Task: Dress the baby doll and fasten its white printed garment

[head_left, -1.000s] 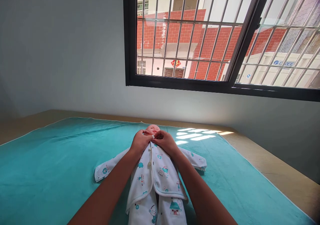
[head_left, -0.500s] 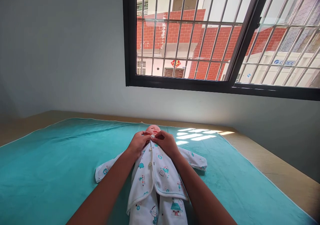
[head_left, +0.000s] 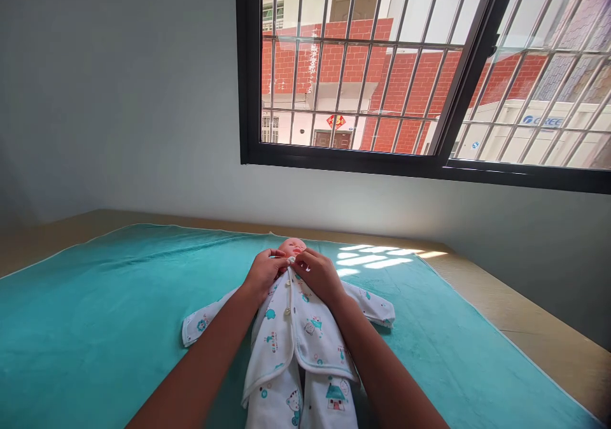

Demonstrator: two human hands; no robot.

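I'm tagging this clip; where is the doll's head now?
In the head view, the doll's head is just below centre, slightly left, near the far edge of the turquoise cloth, beyond the left hand and right hand.

I'm in a plain room, probably in a home, though I can't tell which room. A grey wall (head_left: 119, 98) rises behind a wooden surface (head_left: 534, 314) spread with a teal cloth (head_left: 119, 302). Through my dark-framed sliding window (head_left: 472, 63), fitted with metal bars (head_left: 347, 41), I see a red-brick building (head_left: 357, 56) and its door (head_left: 341, 139).
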